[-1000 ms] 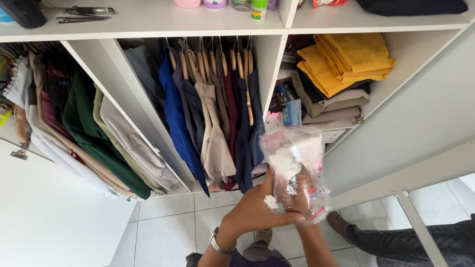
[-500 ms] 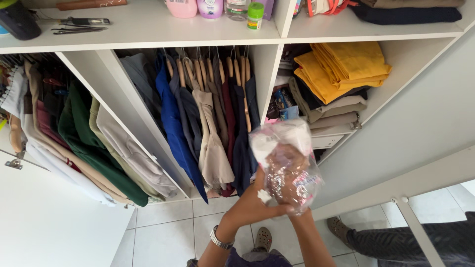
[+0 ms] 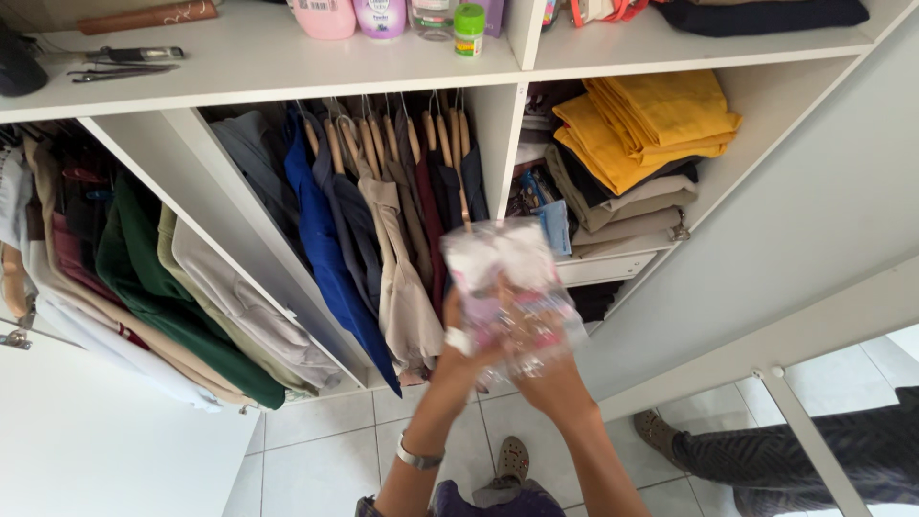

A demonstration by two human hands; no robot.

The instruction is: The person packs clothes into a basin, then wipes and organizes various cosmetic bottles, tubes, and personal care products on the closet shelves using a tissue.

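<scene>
- Gripping a clear plastic bag (image 3: 512, 287) of pale folded fabric at centre frame, both hands are closed on its lower end.
- Left hand (image 3: 459, 340) clamps the lower left edge; right hand (image 3: 541, 369) cups it from below, equally near.
- Bag's long axis runs up-frame, its top towards the hanging shirts (image 3: 383, 220) and the shelf of yellow folded cloths (image 3: 651, 124) at upper right.

A crinkly, glossy clear plastic bag (image 3: 512, 287) is catching the light, soft white and pink cloth showing through it. Matt white laminate wardrobe shelves (image 3: 287, 67) are bearing folded yellow cloth (image 3: 651, 124), and shirts are hanging on wooden hangers (image 3: 383, 139).
</scene>
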